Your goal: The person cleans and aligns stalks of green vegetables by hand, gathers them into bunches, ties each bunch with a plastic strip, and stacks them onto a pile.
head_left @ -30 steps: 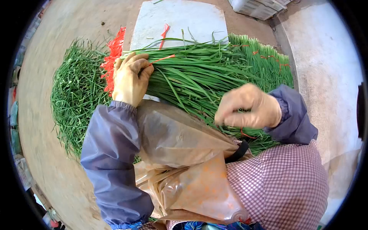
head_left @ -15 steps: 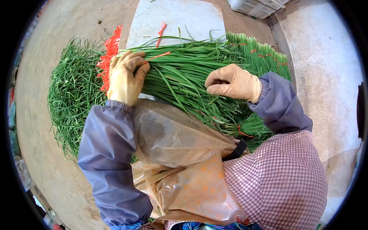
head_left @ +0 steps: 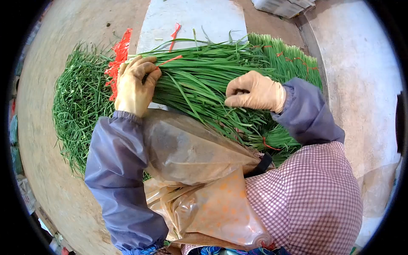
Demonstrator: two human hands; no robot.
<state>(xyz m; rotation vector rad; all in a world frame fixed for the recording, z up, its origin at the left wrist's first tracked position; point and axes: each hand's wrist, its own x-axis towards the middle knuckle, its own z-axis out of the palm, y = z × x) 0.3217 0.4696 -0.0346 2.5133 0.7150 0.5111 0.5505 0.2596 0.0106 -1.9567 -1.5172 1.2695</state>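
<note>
My left hand (head_left: 138, 85), in a pale rubber glove, is closed around the left end of a large bunch of garlic chives (head_left: 199, 78). A red tie strip (head_left: 169, 62) sticks out from beside its thumb, across the leaves. Over the right part of the bunch is my right hand (head_left: 254, 91), gloved too, with thumb and fingers curled into a pinch; what it holds, if anything, is hidden. The long green leaves spread to the right, beneath this hand. Just left of my left hand hangs a bundle of red tie strips (head_left: 120, 53).
Loose green leaves (head_left: 80, 102) are heaped at the left. Tied chive bunches (head_left: 293, 57) lie at the right, and another tied bunch (head_left: 274, 142) sits near my body. A pale board (head_left: 191, 21) lies beyond. White crates (head_left: 282, 6) stand at the top right.
The whole view has shifted slightly, so everything appears a little further left. Both hands keep nearly the same pose; the left still grips the chives.
</note>
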